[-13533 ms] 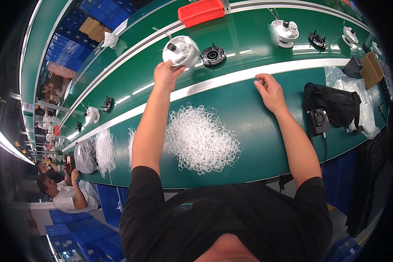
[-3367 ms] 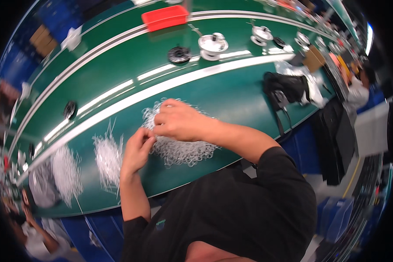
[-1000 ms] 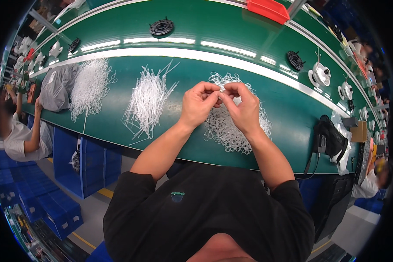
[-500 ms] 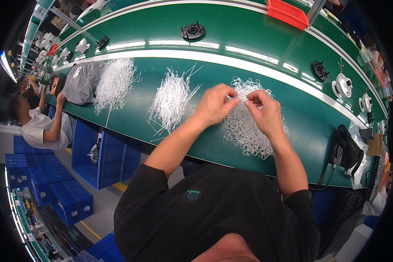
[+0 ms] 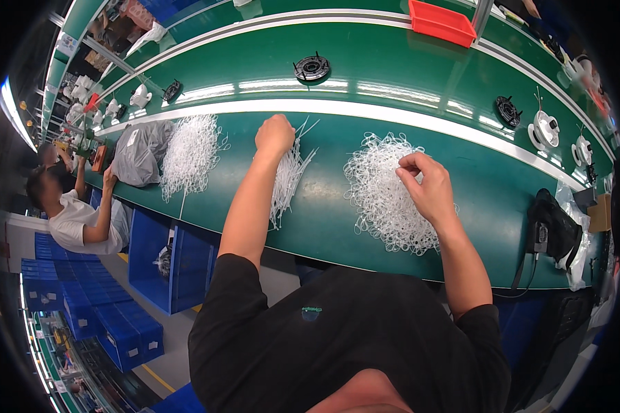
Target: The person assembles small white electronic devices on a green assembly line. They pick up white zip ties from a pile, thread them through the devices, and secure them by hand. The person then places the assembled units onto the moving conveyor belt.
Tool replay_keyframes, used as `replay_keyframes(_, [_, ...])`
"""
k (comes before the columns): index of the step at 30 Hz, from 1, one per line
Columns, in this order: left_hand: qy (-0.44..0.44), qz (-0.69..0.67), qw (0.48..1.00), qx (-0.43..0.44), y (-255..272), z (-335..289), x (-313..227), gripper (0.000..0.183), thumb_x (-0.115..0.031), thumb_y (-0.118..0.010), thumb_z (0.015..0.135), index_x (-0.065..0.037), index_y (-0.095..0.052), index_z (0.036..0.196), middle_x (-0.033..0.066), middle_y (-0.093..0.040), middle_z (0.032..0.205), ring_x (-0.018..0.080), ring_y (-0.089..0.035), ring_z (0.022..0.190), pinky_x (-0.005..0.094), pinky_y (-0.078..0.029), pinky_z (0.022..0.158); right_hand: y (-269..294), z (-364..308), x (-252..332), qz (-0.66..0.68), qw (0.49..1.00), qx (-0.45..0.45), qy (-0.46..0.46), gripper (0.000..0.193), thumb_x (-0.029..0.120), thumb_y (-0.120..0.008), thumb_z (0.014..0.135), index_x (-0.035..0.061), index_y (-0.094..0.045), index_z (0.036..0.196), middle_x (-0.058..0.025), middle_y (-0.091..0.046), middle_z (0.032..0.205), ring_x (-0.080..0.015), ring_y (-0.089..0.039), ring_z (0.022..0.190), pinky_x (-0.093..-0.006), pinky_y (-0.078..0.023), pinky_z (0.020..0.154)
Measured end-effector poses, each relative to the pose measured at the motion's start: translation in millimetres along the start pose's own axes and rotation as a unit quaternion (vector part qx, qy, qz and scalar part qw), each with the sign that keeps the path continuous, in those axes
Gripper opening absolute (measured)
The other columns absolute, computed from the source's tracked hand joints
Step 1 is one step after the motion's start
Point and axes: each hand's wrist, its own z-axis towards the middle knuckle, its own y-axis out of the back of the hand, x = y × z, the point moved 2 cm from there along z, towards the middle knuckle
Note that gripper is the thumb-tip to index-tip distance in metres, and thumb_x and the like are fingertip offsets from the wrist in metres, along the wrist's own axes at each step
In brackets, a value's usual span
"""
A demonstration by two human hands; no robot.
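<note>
Over the far part of a pile of straight white cable ties (image 5: pixel 286 180) is my left hand (image 5: pixel 275 135), its fingers curled closed and their tips hidden. To the right lies a heap of cable ties closed into loops (image 5: pixel 386 199). My right hand (image 5: pixel 428 184) hovers at the right side of this heap, thumb and forefinger brought close together. Whatever lies between those fingertips is too small to make out against the white loops. A second heap of looped ties (image 5: pixel 191 155) sits to the left, with one straight end pointing toward the table's near edge.
A grey plastic bag (image 5: pixel 141 153) stands at the left, near a person in a white shirt (image 5: pixel 83 224). Behind the green table (image 5: pixel 489 227) runs a green belt with black round parts (image 5: pixel 312 67) and a red tray (image 5: pixel 442 24). A black bag (image 5: pixel 550 230) lies right.
My left hand has left the looped heap and moved left to the straight ties. My right hand stays over the looped heap, slightly lower. The whole view has shifted a little.
</note>
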Motion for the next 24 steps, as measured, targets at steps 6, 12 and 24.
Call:
replay_keyframes(6, [0.002, 0.008, 1.000, -0.011, 4, -11, -3, 0.030, -0.026, -0.072, 0.087, -0.003, -0.067, 0.106, 0.0210, -0.069, 0.111, 0.0395, -0.067, 0.104, 0.0470, -0.054, 0.088, 1, -2, 2, -0.017, 1.000, 0.002, 0.021, 0.012, 0.009, -0.072, 0.083, 0.0003, -0.064, 0.087, -0.0110, -0.069, 0.082, -0.0255, -0.068, 0.074, -0.0358, -0.053, 0.072])
replay_keyframes(12, [-0.016, -0.001, 1.000, -0.011, -2, -11, 1, 0.028, -0.024, -0.070, 0.088, -0.002, -0.067, 0.104, 0.0208, -0.069, 0.110, 0.0392, -0.066, 0.105, 0.0472, -0.054, 0.088, -5, -2, 4, -0.003, 0.999, 0.010, 0.034, 0.011, 0.008, -0.072, 0.083, 0.0013, -0.064, 0.087, -0.0100, -0.069, 0.080, -0.0248, -0.067, 0.073, -0.0354, -0.051, 0.074])
replay_keyframes(24, [-0.074, -0.044, 0.993, -0.086, 0, -11, 3, 0.018, -0.017, -0.068, 0.086, -0.001, -0.068, 0.096, 0.0218, -0.069, 0.102, 0.0401, -0.068, 0.097, 0.0488, -0.054, 0.085, 0, -8, 3, -0.019, 0.999, 0.017, 0.035, 0.012, 0.010, -0.073, 0.082, 0.0027, -0.064, 0.087, -0.0085, -0.068, 0.081, -0.0239, -0.065, 0.075, -0.0369, -0.049, 0.079])
